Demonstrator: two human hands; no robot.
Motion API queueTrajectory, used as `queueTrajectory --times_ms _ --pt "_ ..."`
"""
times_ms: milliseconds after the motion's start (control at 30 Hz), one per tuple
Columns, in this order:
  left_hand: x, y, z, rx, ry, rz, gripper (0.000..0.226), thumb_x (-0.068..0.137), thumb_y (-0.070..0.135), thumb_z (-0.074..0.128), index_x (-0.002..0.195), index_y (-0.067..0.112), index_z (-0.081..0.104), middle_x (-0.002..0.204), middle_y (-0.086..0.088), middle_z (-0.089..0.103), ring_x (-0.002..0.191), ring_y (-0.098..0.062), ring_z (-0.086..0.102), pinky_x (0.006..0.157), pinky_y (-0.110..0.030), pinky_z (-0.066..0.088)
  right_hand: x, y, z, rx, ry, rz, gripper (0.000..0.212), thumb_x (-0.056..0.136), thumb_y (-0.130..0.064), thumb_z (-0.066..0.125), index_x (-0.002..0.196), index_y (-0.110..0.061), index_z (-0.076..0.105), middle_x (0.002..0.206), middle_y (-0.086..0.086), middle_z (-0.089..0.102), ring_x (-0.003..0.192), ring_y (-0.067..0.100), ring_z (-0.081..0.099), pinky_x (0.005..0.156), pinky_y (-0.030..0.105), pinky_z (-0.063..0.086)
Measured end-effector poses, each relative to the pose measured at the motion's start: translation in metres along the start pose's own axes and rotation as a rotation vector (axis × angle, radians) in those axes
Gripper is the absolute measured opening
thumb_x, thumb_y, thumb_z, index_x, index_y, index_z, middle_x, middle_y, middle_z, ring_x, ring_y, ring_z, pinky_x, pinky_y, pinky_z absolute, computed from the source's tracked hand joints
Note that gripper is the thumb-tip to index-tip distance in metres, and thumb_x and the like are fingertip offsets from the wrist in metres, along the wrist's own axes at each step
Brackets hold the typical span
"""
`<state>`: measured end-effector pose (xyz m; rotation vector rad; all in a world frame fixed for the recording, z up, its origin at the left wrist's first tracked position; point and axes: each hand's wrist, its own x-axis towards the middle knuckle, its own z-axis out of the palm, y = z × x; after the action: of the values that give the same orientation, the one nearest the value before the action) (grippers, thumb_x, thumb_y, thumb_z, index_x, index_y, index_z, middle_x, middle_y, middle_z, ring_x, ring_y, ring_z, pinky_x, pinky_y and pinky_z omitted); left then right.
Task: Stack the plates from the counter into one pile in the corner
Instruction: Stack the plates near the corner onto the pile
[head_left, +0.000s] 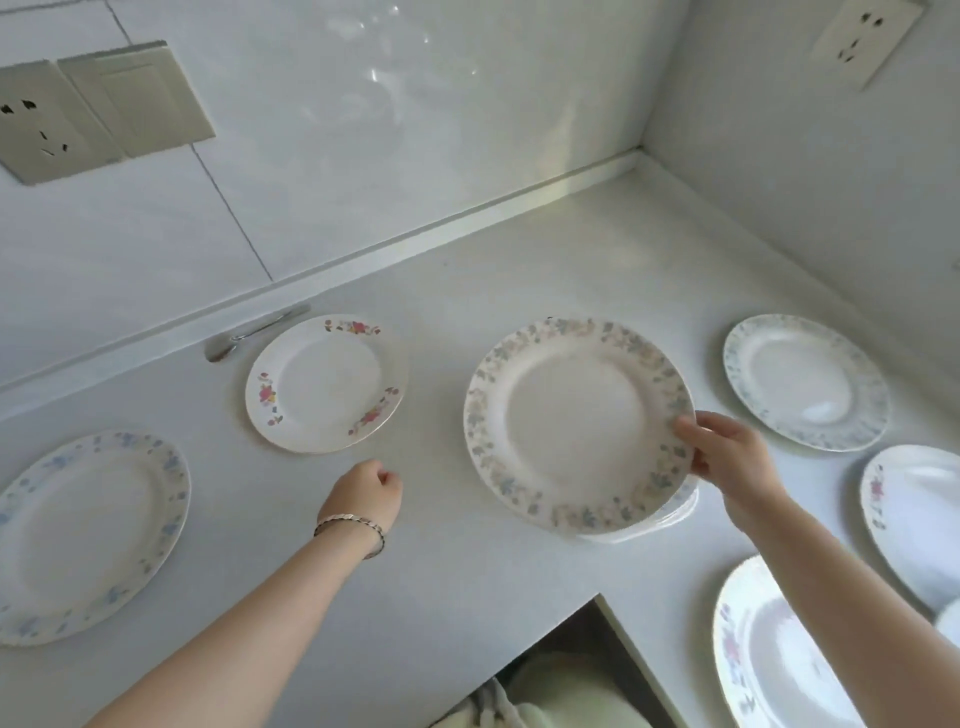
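Observation:
My right hand (727, 457) grips the right rim of a large floral-rimmed plate (571, 421), held slightly tilted over another white plate (670, 514) whose edge shows beneath it. My left hand (369, 493), with a bracelet on the wrist, hovers over the counter with fingers curled and nothing in it. A small plate with red flowers (324, 384) lies beyond the left hand. A blue-flowered plate (88, 535) lies at the far left. A pale floral plate (805, 382) sits to the right near the side wall.
Two more plates lie at the right edge, one (914, 519) cut off by the frame and one (769, 654) partly under my right forearm. A spoon (249, 332) rests against the backsplash. The white counter (545, 260) meets both walls in the far corner. Its front edge has a cut-out below.

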<state>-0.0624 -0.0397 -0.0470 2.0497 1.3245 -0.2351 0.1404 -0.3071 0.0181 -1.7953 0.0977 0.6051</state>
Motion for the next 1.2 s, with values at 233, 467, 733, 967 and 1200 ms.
queueTrajectory --times_ms 233,467,733,967,1200 --pt "0.003 0.031 0.020 0.040 -0.026 0.068 0.022 0.084 0.018 0.041 0.062 0.015 0.044 0.082 -0.018 0.071 0.068 -0.031 0.062 0.075 -0.038 0.053 0.011 0.045 -0.057 0.224 0.208 0.181 0.018 0.089 -0.006 0.056 0.074 -0.011 0.065 0.057 0.001 0.067 0.044 0.005 0.063 0.046 0.014 0.053" --pt "0.007 0.032 0.016 -0.007 -0.006 0.040 0.024 0.084 0.019 0.042 0.061 0.016 0.042 0.079 -0.021 0.068 0.079 -0.035 0.070 0.079 -0.045 0.055 0.017 0.064 -0.040 0.267 0.219 0.284 0.018 0.090 -0.004 0.055 0.074 -0.006 0.062 0.073 0.011 0.059 0.066 0.020 0.058 0.046 0.014 0.055" --pt "0.005 0.022 0.020 0.001 -0.005 0.011 0.026 0.086 0.020 0.043 0.061 0.016 0.044 0.084 -0.021 0.071 0.077 -0.036 0.070 0.079 -0.043 0.055 0.016 0.057 -0.015 -0.385 0.236 0.186 0.034 0.092 -0.022 0.046 0.121 -0.005 0.052 0.066 0.009 0.066 0.055 0.021 0.062 0.051 0.027 0.047" --pt "0.008 0.016 0.018 -0.020 -0.011 0.017 0.026 0.086 0.020 0.043 0.060 0.015 0.045 0.083 -0.020 0.071 0.082 -0.034 0.071 0.079 -0.044 0.057 0.014 0.062 -0.009 -0.610 0.188 0.210 0.034 0.093 -0.028 0.038 0.121 -0.008 0.041 0.077 0.011 0.070 0.059 0.020 0.063 0.050 0.027 0.043" --pt "0.008 0.004 0.018 -0.018 -0.043 -0.026 0.025 0.086 0.019 0.043 0.062 0.015 0.045 0.084 -0.021 0.071 0.076 -0.035 0.069 0.080 -0.043 0.055 0.012 0.038 0.002 -0.925 0.191 0.203 0.037 0.092 -0.021 0.042 0.121 0.001 0.033 0.078 0.012 0.063 0.064 0.027 0.057 0.054 0.031 0.041"
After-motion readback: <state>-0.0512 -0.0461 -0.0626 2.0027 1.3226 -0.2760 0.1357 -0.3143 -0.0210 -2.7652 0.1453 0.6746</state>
